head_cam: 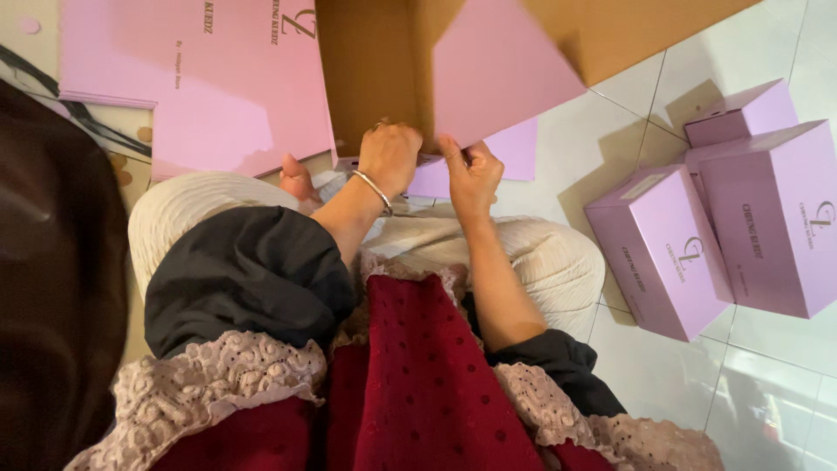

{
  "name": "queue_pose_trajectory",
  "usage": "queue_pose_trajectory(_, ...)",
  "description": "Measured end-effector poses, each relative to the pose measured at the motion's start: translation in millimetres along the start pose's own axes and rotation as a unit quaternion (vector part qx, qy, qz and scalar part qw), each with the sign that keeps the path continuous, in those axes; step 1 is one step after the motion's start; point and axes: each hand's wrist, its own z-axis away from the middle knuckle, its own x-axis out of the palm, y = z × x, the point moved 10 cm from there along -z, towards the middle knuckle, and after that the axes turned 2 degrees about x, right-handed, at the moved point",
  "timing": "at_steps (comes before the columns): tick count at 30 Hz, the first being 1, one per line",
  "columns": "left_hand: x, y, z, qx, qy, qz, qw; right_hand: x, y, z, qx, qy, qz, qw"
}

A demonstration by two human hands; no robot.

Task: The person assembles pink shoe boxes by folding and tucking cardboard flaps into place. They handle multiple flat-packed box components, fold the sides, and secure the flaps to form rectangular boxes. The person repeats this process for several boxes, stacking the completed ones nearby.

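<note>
Both hands are clamped on this half-folded pink and brown cardboard box [488, 70]. Left hand [390, 157] grips its bottom edge, right hand [473, 177] pinches the flap. Finished lilac boxes [663, 253] sit at 3 o'clock on the floor.

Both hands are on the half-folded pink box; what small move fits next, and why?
Probably press the raised flap down and inward. The left hand braces the box wall while the right hand pinches the flap's lower edge, and the flap stands tilted, not flat.

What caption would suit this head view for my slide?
Seated on a tiled floor, both hands, left hand and right hand, fold a pink cardboard box blank beside finished pink boxes.
</note>
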Motion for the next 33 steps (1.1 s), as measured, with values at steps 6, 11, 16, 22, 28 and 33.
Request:
queue_pose_trajectory(6, -8, 12, 1, 0.004, -0.002, 0.051, 0.999, -13, -16, -2, -0.05, 0.093, 0.085, 0.991)
queue_pose_trajectory(11, -14, 20, -1, 0.013, 0.013, 0.053, 0.998, -14, -36, -3, -0.101, 0.103, 0.101, 0.984)
queue_pose_trajectory(16, -32, 26, -4, 0.005, -0.008, 0.079, 0.997, -21, -33, -10, -0.063, 0.102, 0.088, 0.989)
queue_pose_trajectory(22, -129, 25, -10, 0.0, 0.244, 0.197, 0.949, -47, -2, -25, 0.01, 0.073, 0.01, 0.997)
queue_pose_trajectory(28, -107, -77, -12, -0.353, 0.248, 0.276, 0.859, -42, -13, -34, 0.018, -0.024, -0.192, 0.981)
queue_pose_trajectory(33, -46, -68, -18, -0.317, 0.139, 0.31, 0.885, -37, -34, -23, 0.022, -0.016, -0.244, 0.969)
